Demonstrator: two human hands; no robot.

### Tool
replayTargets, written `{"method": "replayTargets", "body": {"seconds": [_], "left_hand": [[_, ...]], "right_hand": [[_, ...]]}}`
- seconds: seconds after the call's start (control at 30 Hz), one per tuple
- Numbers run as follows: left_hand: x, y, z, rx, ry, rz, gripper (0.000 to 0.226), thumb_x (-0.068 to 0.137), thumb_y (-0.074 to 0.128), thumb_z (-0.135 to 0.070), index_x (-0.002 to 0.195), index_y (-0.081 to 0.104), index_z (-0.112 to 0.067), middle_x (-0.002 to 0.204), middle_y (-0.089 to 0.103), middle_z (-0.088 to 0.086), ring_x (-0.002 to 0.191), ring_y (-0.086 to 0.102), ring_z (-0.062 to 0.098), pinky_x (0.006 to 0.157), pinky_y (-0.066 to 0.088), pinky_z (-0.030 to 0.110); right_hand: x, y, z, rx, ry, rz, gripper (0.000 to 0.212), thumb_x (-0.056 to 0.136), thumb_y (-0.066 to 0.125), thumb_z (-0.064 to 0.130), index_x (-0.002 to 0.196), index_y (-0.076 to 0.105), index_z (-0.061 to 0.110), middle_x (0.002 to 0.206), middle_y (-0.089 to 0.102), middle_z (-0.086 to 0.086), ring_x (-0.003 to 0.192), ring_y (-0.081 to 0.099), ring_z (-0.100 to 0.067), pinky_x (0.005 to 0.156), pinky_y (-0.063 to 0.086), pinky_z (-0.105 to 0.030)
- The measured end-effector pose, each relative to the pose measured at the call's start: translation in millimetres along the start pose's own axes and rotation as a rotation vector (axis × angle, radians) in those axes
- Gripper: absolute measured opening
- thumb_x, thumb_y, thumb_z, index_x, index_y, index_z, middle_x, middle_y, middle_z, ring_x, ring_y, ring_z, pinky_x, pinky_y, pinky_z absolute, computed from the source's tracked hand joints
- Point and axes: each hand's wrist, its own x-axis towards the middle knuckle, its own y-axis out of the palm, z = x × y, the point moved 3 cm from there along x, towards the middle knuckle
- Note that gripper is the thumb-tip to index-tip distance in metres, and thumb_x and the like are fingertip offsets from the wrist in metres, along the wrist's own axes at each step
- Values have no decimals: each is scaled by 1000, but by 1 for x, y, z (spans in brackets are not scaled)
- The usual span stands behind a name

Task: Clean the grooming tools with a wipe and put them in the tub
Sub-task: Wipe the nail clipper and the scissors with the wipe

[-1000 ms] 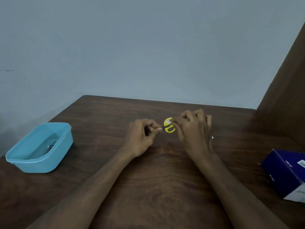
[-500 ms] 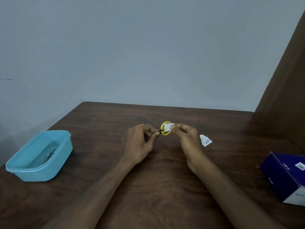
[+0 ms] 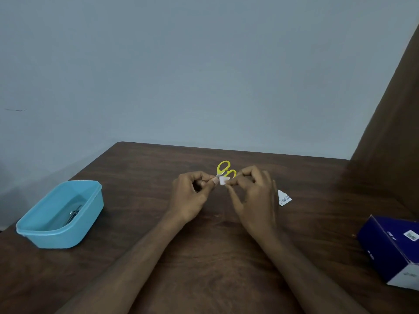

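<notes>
Above the middle of the dark wooden surface (image 3: 204,268), your left hand (image 3: 189,198) pinches the small yellow-handled scissors (image 3: 224,169) at the blade end, loops pointing away from you. Your right hand (image 3: 254,198) pinches a small white wipe (image 3: 222,181) against the scissors just below the handles. Far to your left sits the light blue plastic tub (image 3: 59,232) with metal tools (image 3: 73,215) inside. A torn white wrapper (image 3: 283,198) lies beside your right hand, a dark blue box (image 3: 392,248) further right.

You are at a plain indoor room, likely a home: dark wooden table (image 3: 204,257) pushed into a corner, bare pale blue-grey wall (image 3: 181,75), brown wooden panel (image 3: 394,123) at right.
</notes>
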Motion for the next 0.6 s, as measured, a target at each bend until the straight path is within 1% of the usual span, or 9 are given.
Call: {"method": "replayTargets", "body": {"seconds": [0.07,0.13,0.27,0.3,0.37,0.43,0.47,0.53,0.6], "left_hand": [[0,1,1,-10,-17,2,9,96,81,-24,87,84,-25,55,51,-19,52,46,0,53,34,14],[-1,2,0,-19,-15,14,9,96,80,-23,88,84,-25,55,50,-20,52,46,-1,54,34,13],[-1,4,0,-50,16,46,7,96,80,-24,91,84,-28,59,52,-18,57,47,0,58,39,23],[-2,5,0,-49,28,52,7,96,80,-25,91,84,-29,60,54,-17,58,49,0,59,41,26],[-2,4,-2,-40,53,52,11,96,80,-26,90,82,-35,62,56,-16,60,53,1,60,44,30],[-3,3,-3,-12,66,42,15,96,80,-25,88,80,-37,62,58,-15,60,55,1,59,45,29],[-3,3,-3,2,67,36,13,96,80,-25,88,81,-35,62,58,-14,60,54,1,58,44,28],[-4,4,-4,23,66,30,8,96,80,-25,90,84,-29,60,57,-15,57,51,1,55,41,23],[-4,4,-4,40,58,31,7,96,80,-24,92,85,-26,58,56,-18,55,50,1,53,37,17]], "right_hand": [[4,-12,0,14,30,-154,4,92,80,23,90,78,20,105,64,4,89,56,-26,77,49,-46],[5,-17,-1,-45,56,-233,8,93,82,25,88,78,21,108,64,2,88,53,-25,76,48,-46],[3,-2,-8,-117,143,-70,7,90,83,31,88,79,26,115,61,3,98,51,-26,80,47,-42],[2,2,-9,-69,194,-37,5,90,83,30,88,79,28,116,59,4,101,51,-24,83,47,-40],[0,13,-16,161,377,-8,6,90,83,31,87,78,33,115,59,7,105,55,-16,88,49,-39],[-3,23,-16,444,605,48,7,91,83,35,86,78,34,113,65,7,101,61,-5,92,54,-42],[-3,26,-17,511,656,76,7,91,82,37,87,79,32,111,68,7,98,64,-5,92,55,-43],[-2,23,-19,466,611,125,8,91,82,35,89,80,28,109,66,10,90,63,-7,82,55,-39],[3,13,-19,279,377,159,6,93,80,29,91,78,24,108,58,11,83,56,-2,70,46,-30]]}}
